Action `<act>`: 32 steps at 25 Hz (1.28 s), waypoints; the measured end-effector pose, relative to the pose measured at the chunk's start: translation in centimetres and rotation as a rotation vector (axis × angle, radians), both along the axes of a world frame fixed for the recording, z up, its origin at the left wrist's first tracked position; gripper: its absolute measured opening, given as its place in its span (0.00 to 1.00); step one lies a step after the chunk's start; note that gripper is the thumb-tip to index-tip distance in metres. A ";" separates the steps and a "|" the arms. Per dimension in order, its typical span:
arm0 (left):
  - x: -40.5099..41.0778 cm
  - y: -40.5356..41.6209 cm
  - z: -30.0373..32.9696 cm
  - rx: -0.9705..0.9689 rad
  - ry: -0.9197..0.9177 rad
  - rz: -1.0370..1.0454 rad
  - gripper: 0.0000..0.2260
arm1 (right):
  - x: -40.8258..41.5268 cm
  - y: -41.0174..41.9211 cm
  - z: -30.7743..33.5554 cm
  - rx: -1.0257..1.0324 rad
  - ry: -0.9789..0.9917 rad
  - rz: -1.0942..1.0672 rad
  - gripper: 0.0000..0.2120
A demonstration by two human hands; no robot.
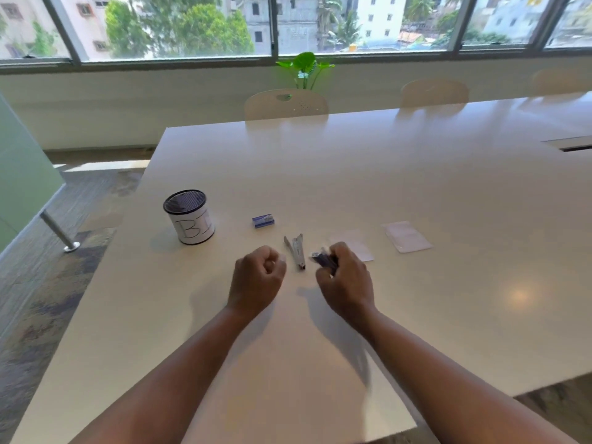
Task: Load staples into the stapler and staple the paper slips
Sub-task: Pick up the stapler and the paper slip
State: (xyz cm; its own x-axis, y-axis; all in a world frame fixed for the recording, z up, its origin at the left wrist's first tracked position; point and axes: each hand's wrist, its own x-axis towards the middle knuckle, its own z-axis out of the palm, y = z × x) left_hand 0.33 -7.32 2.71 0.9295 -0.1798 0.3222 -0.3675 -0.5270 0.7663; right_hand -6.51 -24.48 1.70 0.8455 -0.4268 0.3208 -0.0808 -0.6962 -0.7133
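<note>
Both hands are seen at the centre of the frame above the white table (416, 187): the left hand (258, 277) is closed into a fist, and a small dark blue object, too blurred to name, is held in the right hand (346, 278). Between them the opened grey metal stapler (296, 251) lies on the table, with the small blue staple box (263, 221) beyond it and the white paper slips (407, 236) further right.

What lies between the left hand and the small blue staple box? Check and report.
Nothing visible. The left hand is closed in a fist near the open metal stapler; the small blue staple box lies farther back on bare white table. The mesh cup stands off to the left, clear of that path.
</note>
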 end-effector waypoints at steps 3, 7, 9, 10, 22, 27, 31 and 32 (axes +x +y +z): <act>-0.5 -4.8 1.5 0.074 -0.076 -0.224 0.07 | -0.2 -4.3 0.6 -0.006 0.053 -0.138 0.08; 1.2 -10.1 2.4 0.288 -0.020 -0.386 0.11 | 0.2 -8.6 0.6 0.045 0.186 -0.217 0.10; 2.7 -12.2 2.5 0.392 0.043 -0.367 0.19 | 0.5 -9.7 0.5 0.107 0.228 -0.232 0.10; 3.4 -12.6 2.6 0.426 0.087 -0.345 0.22 | 0.7 -9.7 0.5 0.133 0.236 -0.229 0.10; 7.5 -16.4 4.1 0.822 0.236 -0.354 0.24 | 1.4 -10.7 -0.4 0.106 0.297 -0.233 0.12; 5.8 -14.6 4.2 0.500 0.149 -0.324 0.05 | 0.8 -10.5 -0.5 0.121 0.181 -0.249 0.17; 4.5 -11.1 4.9 0.209 0.147 -0.228 0.06 | 1.1 -9.4 0.2 0.596 0.027 -0.206 0.12; 4.3 -10.0 5.2 0.132 0.167 -0.205 0.05 | 1.3 -8.5 0.6 0.746 -0.005 -0.154 0.12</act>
State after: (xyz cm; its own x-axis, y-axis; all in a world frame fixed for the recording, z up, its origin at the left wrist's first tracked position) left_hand 4.63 -17.33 7.90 0.9076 -0.3993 0.1296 -0.3514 -0.5536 0.7550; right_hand -5.25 -33.03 2.33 0.7581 -0.6450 -0.0956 -0.1340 -0.0106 -0.9909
